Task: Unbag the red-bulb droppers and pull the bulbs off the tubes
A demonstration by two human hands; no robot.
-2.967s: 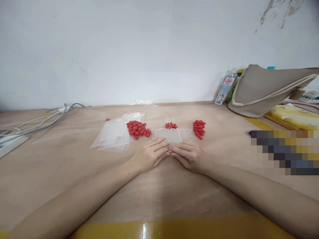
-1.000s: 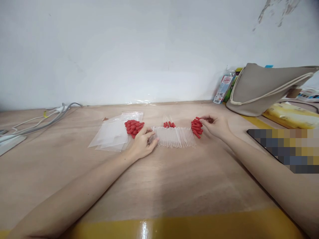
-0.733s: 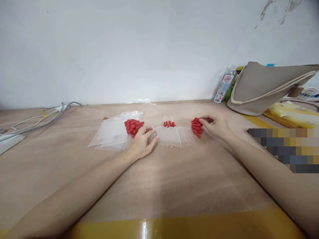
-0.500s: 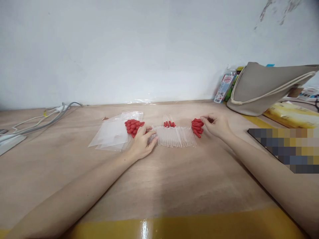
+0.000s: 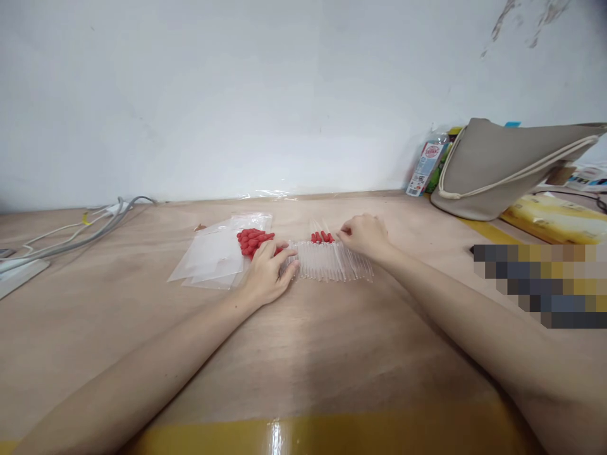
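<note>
A row of thin clear dropper tubes (image 5: 320, 260) lies side by side on the table. Just behind it, several tubes have red rubber bulbs (image 5: 322, 237) on their near ends. My left hand (image 5: 270, 272) rests at the row's left end, fingers apart, touching or nearly touching the tubes. Beside it sits a heap of red bulbs (image 5: 252, 241), partly covered by that hand. My right hand (image 5: 365, 235) is closed in a pinch by the bulbed tubes, above the row's right part; what its fingertips hold is hidden. The right-hand bulb pile is out of sight behind it.
Clear plastic bags (image 5: 208, 256) lie flat under and left of the heap. Cables (image 5: 104, 218) run along the left. A grey drawstring bag (image 5: 502, 167), a bottle (image 5: 425, 165) and a yellow package (image 5: 545, 218) stand at the right by the wall.
My right hand has moved left from the right-hand pile of red bulbs to the bulbed tubes in the middle. My left hand has stayed almost still.
</note>
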